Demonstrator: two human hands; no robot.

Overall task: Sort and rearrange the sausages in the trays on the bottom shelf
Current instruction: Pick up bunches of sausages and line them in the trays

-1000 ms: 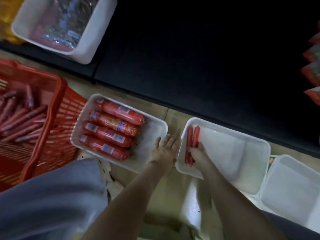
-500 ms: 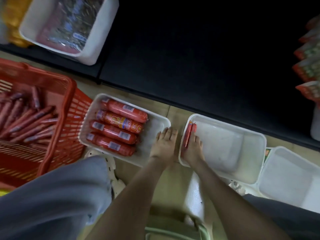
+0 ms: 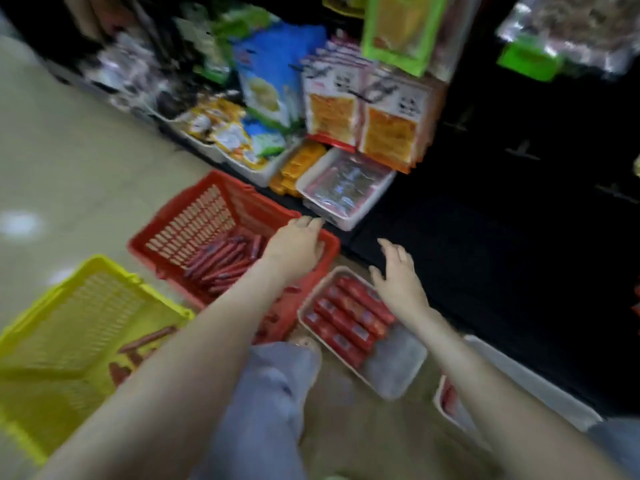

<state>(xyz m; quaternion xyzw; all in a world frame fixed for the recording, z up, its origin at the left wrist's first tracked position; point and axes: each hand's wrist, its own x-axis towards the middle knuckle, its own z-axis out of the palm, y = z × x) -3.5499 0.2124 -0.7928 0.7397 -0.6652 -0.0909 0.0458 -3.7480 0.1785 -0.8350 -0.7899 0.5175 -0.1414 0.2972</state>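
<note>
Fingers (image 3: 389,249) of both hands spread, gripping nothing; left hand (image 3: 298,245) over the red basket (image 3: 187,220) rim, right hand (image 3: 398,282) over the tray (image 3: 398,368) on the floor (image 3: 86,150); thin sausages (image 3: 221,263) in the basket, fat sausages (image 3: 349,317) in the tray; likely light, firm, slick-wrapped; take them mid-length, several together; basket wall and your knee (image 3: 273,386) crowd the reach; yellow basket (image 3: 69,317) further left.

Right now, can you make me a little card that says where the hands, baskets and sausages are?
left hand: over red plastic lattice basket, holds nothing
right hand: fingers spread above white plastic tray, holds nothing
thin red sausages: piled in red basket
fat red labelled sausages: side by side in white tray
yellow plastic lattice basket: left of red basket
</note>
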